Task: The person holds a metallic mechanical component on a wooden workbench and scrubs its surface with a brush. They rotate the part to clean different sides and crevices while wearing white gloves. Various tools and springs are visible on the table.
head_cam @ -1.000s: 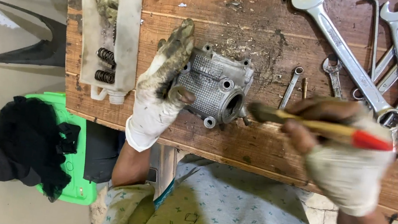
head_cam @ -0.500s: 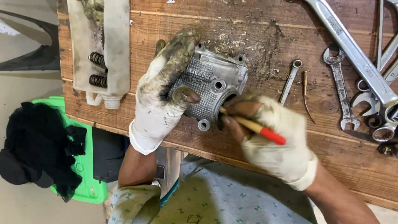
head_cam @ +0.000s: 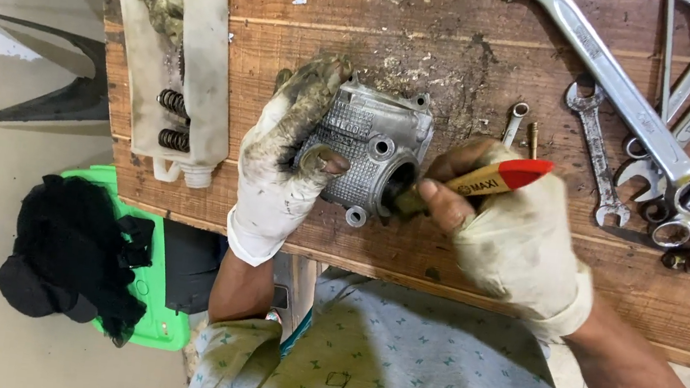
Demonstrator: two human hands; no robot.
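A grey cast-metal engine cover (head_cam: 367, 155) with a ribbed face and a round bore lies on the wooden bench (head_cam: 434, 38). My left hand (head_cam: 284, 156), in a dirty white glove, grips the cover's left side with the thumb on its face. My right hand (head_cam: 499, 226), also gloved, holds a small brush (head_cam: 487, 181) with a yellow handle and red end. The brush's bristle end sits at the cover's round bore and is partly hidden by my fingers.
A cut-open white plastic container (head_cam: 172, 67) with springs and a rag lies at the bench's left. Several wrenches (head_cam: 636, 107) spread over the right side. A green tray (head_cam: 152, 302) with a black cloth (head_cam: 70, 252) sits on the floor at lower left.
My right hand has brought the brush from the right to the cover's bore, then tilted the handle so its red end points up and to the right. My left hand stays on the cover.
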